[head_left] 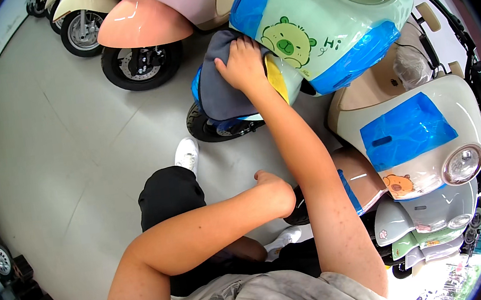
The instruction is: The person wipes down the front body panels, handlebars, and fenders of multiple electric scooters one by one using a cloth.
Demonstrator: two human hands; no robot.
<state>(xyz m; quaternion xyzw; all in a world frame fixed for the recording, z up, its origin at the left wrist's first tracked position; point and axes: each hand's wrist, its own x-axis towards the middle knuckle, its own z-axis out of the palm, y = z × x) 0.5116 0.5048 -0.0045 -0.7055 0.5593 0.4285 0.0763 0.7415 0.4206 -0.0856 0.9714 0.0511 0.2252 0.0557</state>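
Observation:
My right hand (243, 65) lies flat on a dark grey cloth (219, 90), its fingers stretched forward and its thumb out to the side. Yellow shows along the cloth's right edge. Under the cloth is the front fender (293, 80) of a pale green scooter (320, 18), over a black front wheel (214, 126). A green cartoon bear decorates the scooter's front panel, and blue film (359, 55) covers parts of it. Held back near my body, my left hand (277, 193) is bent at the wrist. Its thumb side shows, but its fingers are hidden.
Pink and orange scooters (145, 19) stand at the far left. On the right are a beige scooter (420, 131) with blue film and several more behind it. Grey tiled floor (76, 144) spreads to the left. A white shoe (187, 154) is below the wheel.

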